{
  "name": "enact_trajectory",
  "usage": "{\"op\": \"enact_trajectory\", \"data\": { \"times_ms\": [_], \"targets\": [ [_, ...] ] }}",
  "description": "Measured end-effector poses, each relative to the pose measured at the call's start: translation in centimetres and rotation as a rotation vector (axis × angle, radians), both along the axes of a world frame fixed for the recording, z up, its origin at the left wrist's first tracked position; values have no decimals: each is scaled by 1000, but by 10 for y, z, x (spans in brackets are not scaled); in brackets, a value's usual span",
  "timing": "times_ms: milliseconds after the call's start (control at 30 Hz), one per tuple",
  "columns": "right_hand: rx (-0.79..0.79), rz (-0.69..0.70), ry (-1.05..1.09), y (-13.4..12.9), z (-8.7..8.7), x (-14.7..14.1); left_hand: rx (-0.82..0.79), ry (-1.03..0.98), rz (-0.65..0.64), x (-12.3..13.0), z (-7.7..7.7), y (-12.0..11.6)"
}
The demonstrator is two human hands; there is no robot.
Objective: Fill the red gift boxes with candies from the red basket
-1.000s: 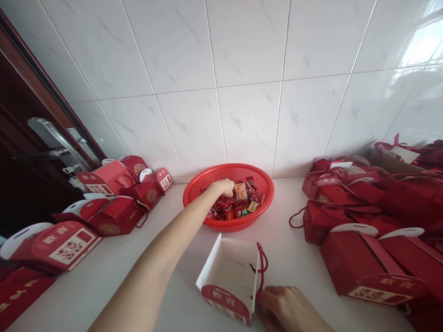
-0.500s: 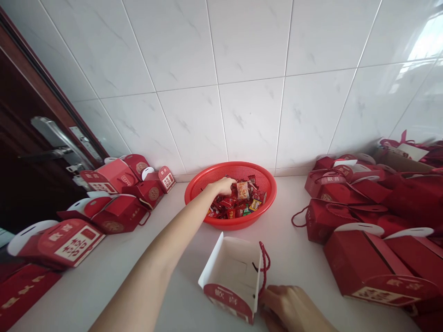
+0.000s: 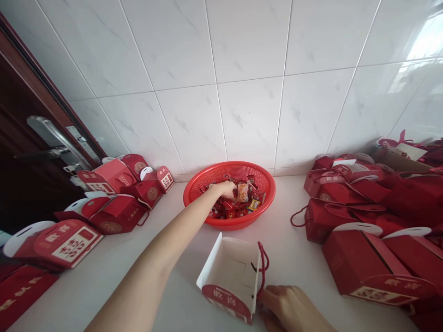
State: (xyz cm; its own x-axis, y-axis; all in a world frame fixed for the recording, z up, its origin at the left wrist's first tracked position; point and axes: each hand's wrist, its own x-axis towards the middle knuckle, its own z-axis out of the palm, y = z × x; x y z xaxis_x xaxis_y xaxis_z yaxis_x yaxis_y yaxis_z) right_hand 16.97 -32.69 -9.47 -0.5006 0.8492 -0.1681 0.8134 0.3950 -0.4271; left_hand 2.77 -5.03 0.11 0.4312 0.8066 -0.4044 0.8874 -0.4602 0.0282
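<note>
A red plastic basket [image 3: 238,225] by the wall holds many wrapped sweets [image 3: 229,214]. My left hand [image 3: 226,190] reaches into it, fingers down among the sweets and mostly hidden, beside an orange-and-white packet [image 3: 242,192]. In front of the basket stands an open-topped red box [image 3: 226,300] with a white inside and a red rope handle [image 3: 265,263]. My right hand [image 3: 285,306] is closed at the box's right side by the lower end of the rope; what its fingertips grip is too hidden to make out.
Closed red boxes [image 3: 119,214] stand at the left, near a dark door with a metal handle [image 3: 57,138]. Many more red boxes [image 3: 363,258] crowd the right side, with an open carton behind them. A white tiled wall [image 3: 249,120] rises behind the basket.
My left hand has shifted slightly right and lower among the sweets, next to the orange-and-white packet. The right hand and the open box have hardly moved.
</note>
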Motion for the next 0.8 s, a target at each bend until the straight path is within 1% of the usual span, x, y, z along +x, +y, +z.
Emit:
{"op": "enact_trajectory", "data": {
  "times_ms": [200, 300, 400, 533, 633, 800],
  "targets": [
    [4, 13, -24, 1, 2, -1, -44, 101, 56, 5, 5, -9],
    [0, 13, -50, 1, 4, -2, -58, 129, 83, 3, 7, -9],
    [4, 4, -50, 1, 6, -3, -83, 123, 83, -3, 9, -8],
    [-14, 8, -55, 2, 8, -2, -104, 46, 73, -9, 9, -7],
    [-10, 13, -52, 1, 8, -1, -128, -48, 75, -12, 6, -3],
    [15, 14, -51, -1, 6, -1, -217, -314, 78, -16, -1, 12]
  ]
}}
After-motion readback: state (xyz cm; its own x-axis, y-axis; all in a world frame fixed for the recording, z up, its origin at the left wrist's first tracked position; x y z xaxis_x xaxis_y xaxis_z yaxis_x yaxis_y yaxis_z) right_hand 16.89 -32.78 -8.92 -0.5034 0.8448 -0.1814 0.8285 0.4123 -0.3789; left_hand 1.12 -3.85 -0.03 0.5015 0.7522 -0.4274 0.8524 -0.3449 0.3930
